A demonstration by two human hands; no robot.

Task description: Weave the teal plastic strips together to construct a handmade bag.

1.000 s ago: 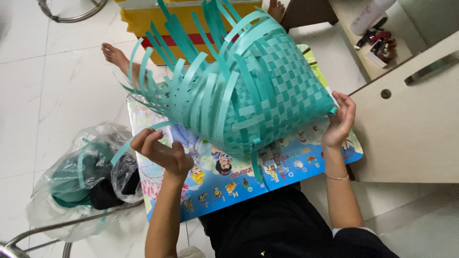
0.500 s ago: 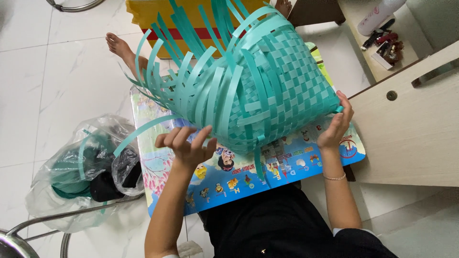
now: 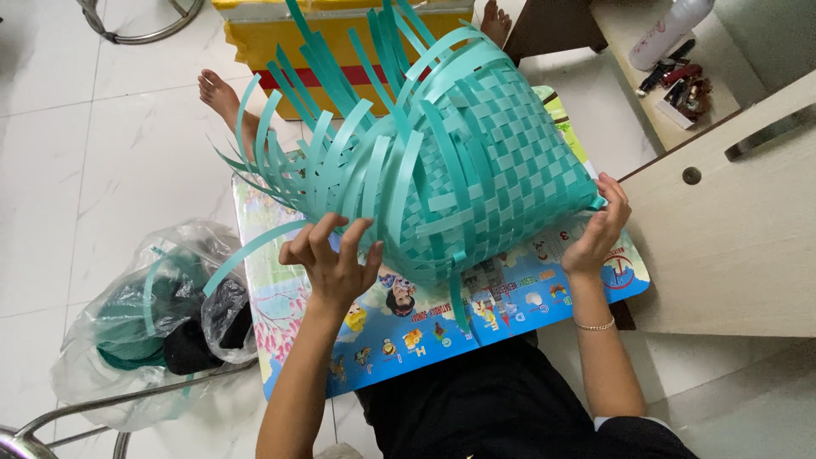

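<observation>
— While I look down from the head camera, nearest me is a lap in black cloth (image 3: pixel 476 408), and above it a colourful picture mat (image 3: pixel 399 327) spread on the white tiled floor (image 3: pixel 102 153).

— What are the hands doing?

— My left hand (image 3: pixel 333 259) is open, fingers spread, pressing against the loose strips at the basket's unfinished end. My right hand (image 3: pixel 595 229) is open too, cupped flat against a corner of the woven base; a thin bracelet (image 3: pixel 595 325) circles that wrist.

— And the basket?

— I see the teal woven basket (image 3: pixel 476 170) lying on its side between both hands, above the mat, woven base to my right, unwoven strips fanning up and left.

— Anything beside it?

— Left of the mat lies a clear plastic bag (image 3: pixel 144 331) with teal strips inside; right stands a pale wooden panel (image 3: pixel 731 229). Farther off, a bare foot (image 3: pixel 223 98) rests on the floor, then a yellow box (image 3: pixel 340 38).
</observation>
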